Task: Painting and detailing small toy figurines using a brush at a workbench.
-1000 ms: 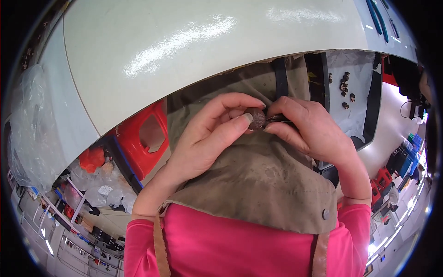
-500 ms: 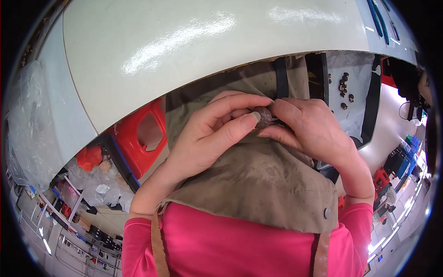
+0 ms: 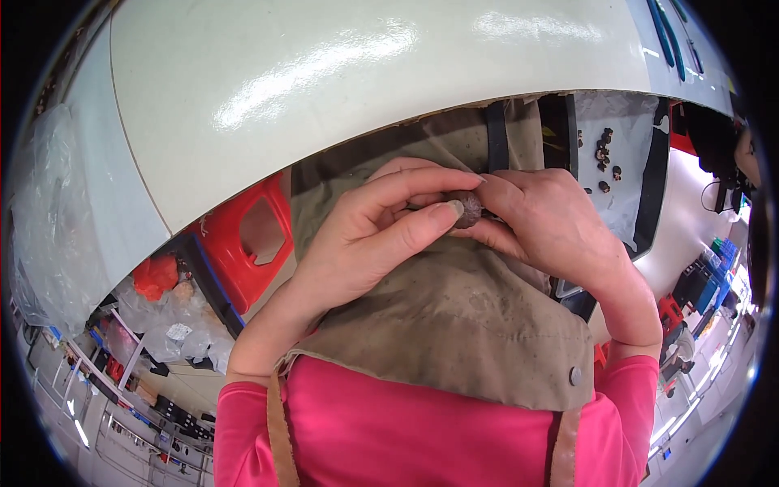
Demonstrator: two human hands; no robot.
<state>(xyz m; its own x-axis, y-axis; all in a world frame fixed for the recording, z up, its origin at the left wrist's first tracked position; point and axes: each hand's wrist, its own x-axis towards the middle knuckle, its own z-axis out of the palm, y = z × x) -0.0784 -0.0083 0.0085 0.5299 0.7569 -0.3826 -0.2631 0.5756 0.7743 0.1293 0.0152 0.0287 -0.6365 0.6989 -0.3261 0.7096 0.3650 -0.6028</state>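
Observation:
A small, round brown ball with a rough surface, nut-like [image 3: 468, 209], is held above my lap. My left hand [image 3: 377, 223] grips it between the thumb and the fingers. Close against the ball's right side is my right hand [image 3: 548, 215], its fingers curled and pinched together. What sits inside that pinch is mostly hidden; only a dark sliver shows beside the ball. Beneath both hands spreads a brown apron [image 3: 454, 300].
A pale glossy table [image 3: 365, 73] curves across in front of me. Right of my lap, an open drawer [image 3: 625, 170] holds several small dark brown pieces. On the left are a red stool [image 3: 260, 243] and a bin with plastic bags [image 3: 178, 325]. Blue-handled tools [image 3: 665, 36] lie far right.
The ball has turned slightly and shows more of its face. My right fingers have shifted a little around it, and the dark sliver is less visible. My left hand keeps its hold.

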